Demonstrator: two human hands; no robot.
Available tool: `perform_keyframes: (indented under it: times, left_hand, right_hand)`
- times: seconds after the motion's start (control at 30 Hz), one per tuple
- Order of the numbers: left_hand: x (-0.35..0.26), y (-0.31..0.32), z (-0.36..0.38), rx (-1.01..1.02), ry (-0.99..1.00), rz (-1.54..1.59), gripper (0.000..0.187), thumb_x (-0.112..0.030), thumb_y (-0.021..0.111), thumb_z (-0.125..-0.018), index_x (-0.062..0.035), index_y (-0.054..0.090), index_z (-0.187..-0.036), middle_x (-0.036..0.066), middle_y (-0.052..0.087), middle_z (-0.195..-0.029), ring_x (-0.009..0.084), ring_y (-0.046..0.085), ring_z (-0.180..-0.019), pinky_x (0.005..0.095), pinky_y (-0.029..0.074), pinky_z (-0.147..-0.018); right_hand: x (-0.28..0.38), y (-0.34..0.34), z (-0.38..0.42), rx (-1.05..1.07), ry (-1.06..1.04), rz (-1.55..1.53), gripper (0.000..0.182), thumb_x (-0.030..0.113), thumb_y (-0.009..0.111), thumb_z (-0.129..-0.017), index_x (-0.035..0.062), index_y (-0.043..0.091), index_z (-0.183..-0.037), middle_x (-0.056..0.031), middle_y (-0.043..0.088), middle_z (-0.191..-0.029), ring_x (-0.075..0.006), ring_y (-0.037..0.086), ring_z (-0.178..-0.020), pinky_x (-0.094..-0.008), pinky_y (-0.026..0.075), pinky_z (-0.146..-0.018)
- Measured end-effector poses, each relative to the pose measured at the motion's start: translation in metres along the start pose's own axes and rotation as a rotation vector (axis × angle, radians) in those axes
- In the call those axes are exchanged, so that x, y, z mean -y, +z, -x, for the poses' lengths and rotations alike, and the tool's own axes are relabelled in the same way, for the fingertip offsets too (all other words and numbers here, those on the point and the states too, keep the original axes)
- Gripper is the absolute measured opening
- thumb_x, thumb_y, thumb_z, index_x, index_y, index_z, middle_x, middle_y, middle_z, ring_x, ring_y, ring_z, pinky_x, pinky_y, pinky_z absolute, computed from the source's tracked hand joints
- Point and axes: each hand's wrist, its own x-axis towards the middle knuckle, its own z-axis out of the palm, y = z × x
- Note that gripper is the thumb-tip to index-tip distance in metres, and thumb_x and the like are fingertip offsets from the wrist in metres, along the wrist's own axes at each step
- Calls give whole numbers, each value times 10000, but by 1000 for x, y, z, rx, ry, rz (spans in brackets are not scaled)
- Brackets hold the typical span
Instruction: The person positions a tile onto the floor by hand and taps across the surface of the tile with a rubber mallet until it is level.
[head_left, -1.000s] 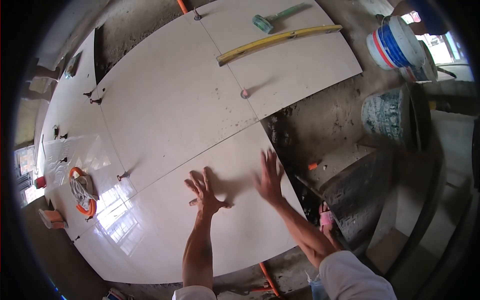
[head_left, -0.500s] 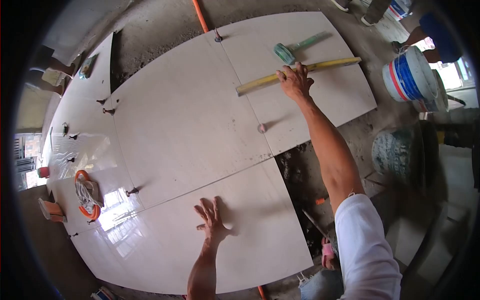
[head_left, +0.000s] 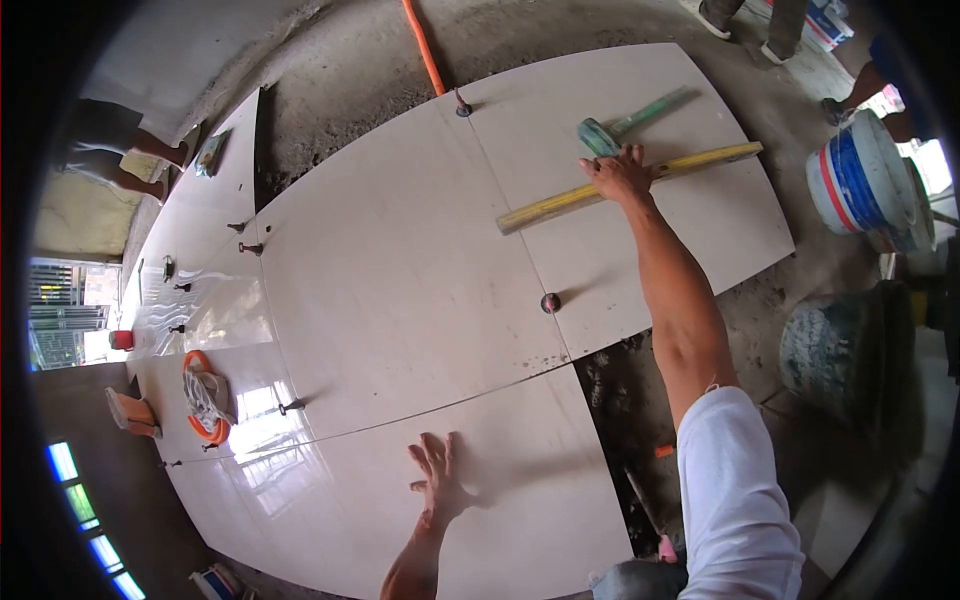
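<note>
Large pale tiles (head_left: 400, 260) cover much of the floor. My left hand (head_left: 437, 480) lies with fingers spread on the nearest tile, holding nothing. Farther up and right, my right hand (head_left: 622, 177) is on a long yellow level (head_left: 560, 208), its fingers over the bar near the middle. The level lies flat across the joint between two tiles. Just beyond that hand is a mallet with a green head (head_left: 598, 137), lying on the tile. A round tile clip (head_left: 550, 302) sits on the joint below the level.
Buckets (head_left: 848, 175) and a dark tub (head_left: 830, 345) stand at the right. Orange suction tool (head_left: 207, 398) and more clips (head_left: 250, 248) are at the left. An orange pipe (head_left: 424, 45) lies beyond the tiles. Other people's legs (head_left: 130, 160) show at the upper left and upper right.
The whole view has shifted, so the tiles and tools appear lower and farther right. Both hands keep their places, the left on the tile and the right on the level.
</note>
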Motion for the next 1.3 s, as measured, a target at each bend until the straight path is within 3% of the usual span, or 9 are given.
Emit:
perform_keyframes:
  times: [0.43,0.53,0.73,0.83,0.97,1.03,1.1,1.17,1.3]
  left_hand:
    - [-10,-10,2,101,-145,95,1619,-529,938,-270,-67,50,-1543,402,-110,-1503,609,-146,-1371,753,-4,-1061]
    - [19,18,1,-163,164,-18,1604,-523,922,-235,-19,118,-1529,396,42,-1508,612,-76,-1381,770,-9,-1051]
    - [7,5,3,-188,149,31,1626,-430,947,-213,-31,90,-1536,373,86,-1515,553,-57,-1416,724,-30,-1095]
    - [6,4,6,-144,89,35,1633,-419,953,-201,-41,94,-1538,372,82,-1517,552,-63,-1417,719,-36,-1098]
    - [8,10,13,-178,-21,141,1557,-306,986,-241,-292,141,-1548,271,-42,-1583,590,-31,-1403,871,259,-821]
    - [20,40,10,-439,119,115,1546,-322,990,-262,-254,132,-1546,256,7,-1587,553,9,-1421,742,339,-974]
    - [8,15,39,-217,-31,158,1393,-402,961,-418,-219,157,-1540,225,103,-1577,504,99,-1432,723,299,-1031]
    - [13,23,63,-218,-122,261,748,-288,745,-831,-88,370,-1447,209,276,-1535,334,265,-1434,599,385,-1045]
    - [92,51,176,-519,-371,1349,425,-286,485,-999,14,538,-1296,234,520,-1356,328,441,-1332,399,366,-1085]
  right_hand:
    - [40,1,-15,-488,-602,-432,131,136,589,-865,95,709,-898,-228,535,-1191,-423,541,-1042,-505,484,-845]
    - [68,-49,40,-563,-592,-329,155,58,630,-833,109,740,-930,-223,607,-1107,-386,606,-907,-438,509,-821]
    - [125,-124,113,-881,-734,-560,474,186,583,-955,121,476,-1412,-183,593,-1113,-277,530,-1102,-449,406,-968]
    - [153,-172,191,-973,-763,-667,434,209,542,-982,89,470,-1393,-171,584,-1025,-267,555,-1035,-425,456,-888]
    - [152,-192,283,-1015,-751,-928,443,344,503,-997,98,466,-1364,-159,573,-1122,-244,572,-1058,-450,510,-846]
    - [154,-191,341,-879,-733,-1131,475,413,485,-998,109,456,-1363,-160,565,-1195,-240,572,-1111,-475,521,-859]
    - [153,-199,412,-640,-618,-1564,331,158,558,-966,45,542,-1277,-118,599,-1042,-256,626,-807,-355,523,-769]
    - [150,-206,477,-516,-400,-1449,347,216,514,-996,21,482,-1282,-89,573,-1014,-189,582,-796,-294,496,-717]
    - [148,-176,563,-303,33,-1329,426,413,512,-988,22,525,-1157,-65,538,-926,-111,491,-695,-224,415,-603]
